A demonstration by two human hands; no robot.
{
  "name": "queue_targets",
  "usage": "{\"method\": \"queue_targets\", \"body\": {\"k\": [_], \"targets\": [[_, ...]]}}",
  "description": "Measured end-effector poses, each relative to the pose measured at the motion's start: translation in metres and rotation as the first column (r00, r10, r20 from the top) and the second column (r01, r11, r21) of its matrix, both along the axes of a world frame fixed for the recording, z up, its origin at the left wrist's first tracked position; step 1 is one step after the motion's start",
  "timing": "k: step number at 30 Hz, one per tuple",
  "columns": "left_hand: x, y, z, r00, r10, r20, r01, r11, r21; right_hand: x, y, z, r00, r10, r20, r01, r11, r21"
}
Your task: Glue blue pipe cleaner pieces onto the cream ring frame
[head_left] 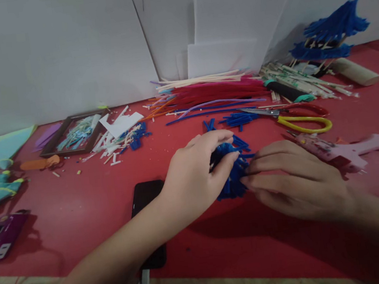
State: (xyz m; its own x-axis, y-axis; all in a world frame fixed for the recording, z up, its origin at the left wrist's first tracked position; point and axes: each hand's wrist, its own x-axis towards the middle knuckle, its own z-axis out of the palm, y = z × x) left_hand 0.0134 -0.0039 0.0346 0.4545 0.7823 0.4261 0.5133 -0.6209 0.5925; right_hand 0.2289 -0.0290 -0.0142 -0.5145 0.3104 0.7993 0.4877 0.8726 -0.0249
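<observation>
Near the middle of the red table is a blue craft piece (pixel 232 183) built from short, fuzzy pipe cleaner cuttings. My left hand (pixel 198 171) curves over its top, thumb and fingers closed around a rounded blue part. From the right, my right hand (pixel 294 180) has its fingertips pinched together at the piece's edge; whatever lies between them is too hidden to make out. Several loose blue pipe cleaner cuttings (pixel 241 142) lie just behind the piece. Much of the piece is covered by my hands.
Scissors (pixel 304 121) with red and yellow handles and a pink glue gun (pixel 359 148) lie to the right. Long pipe cleaners (pixel 218 93) line the wall. Left of my hands are a black phone (pixel 147 193) and white scraps (pixel 110 149). A blue tiered model (pixel 330 32) stands at the back right.
</observation>
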Motion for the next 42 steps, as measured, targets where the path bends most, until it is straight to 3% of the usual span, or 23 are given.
{"method": "queue_targets", "body": {"k": [4,11,15,22,28,34,42], "targets": [[0.0,0.0,0.001,1.0,0.004,-0.009,-0.004,1.0,-0.015,0.002,0.002,-0.002,1.0,-0.003,-0.006,0.003,1.0,-0.009],[0.0,0.0,0.001,1.0,0.004,-0.003,-0.004,1.0,-0.031,0.013,0.003,-0.002,0.995,0.021,0.098,-0.031,0.995,0.096],[0.0,0.001,0.001,1.0,0.007,-0.01,-0.007,0.999,-0.033,0.02,0.003,-0.006,0.981,0.084,0.175,-0.092,0.995,0.035],[0.001,0.0,0.002,1.0,0.002,-0.009,-0.002,0.998,-0.055,0.019,0.006,-0.013,0.988,0.114,0.103,-0.119,0.991,0.052],[0.0,0.001,0.001,1.0,-0.027,0.01,0.028,0.998,-0.054,0.016,0.008,-0.001,0.989,0.077,0.126,-0.091,0.99,0.107],[-0.001,0.003,0.0,0.993,-0.106,0.054,0.111,0.989,-0.094,0.017,0.014,0.001,0.999,0.041,0.031,-0.043,0.998,0.049],[-0.001,0.005,-0.002,0.986,-0.146,0.084,0.154,0.983,-0.1,0.017,0.011,-0.001,0.999,0.015,0.039,-0.016,1.0,0.019]]}}
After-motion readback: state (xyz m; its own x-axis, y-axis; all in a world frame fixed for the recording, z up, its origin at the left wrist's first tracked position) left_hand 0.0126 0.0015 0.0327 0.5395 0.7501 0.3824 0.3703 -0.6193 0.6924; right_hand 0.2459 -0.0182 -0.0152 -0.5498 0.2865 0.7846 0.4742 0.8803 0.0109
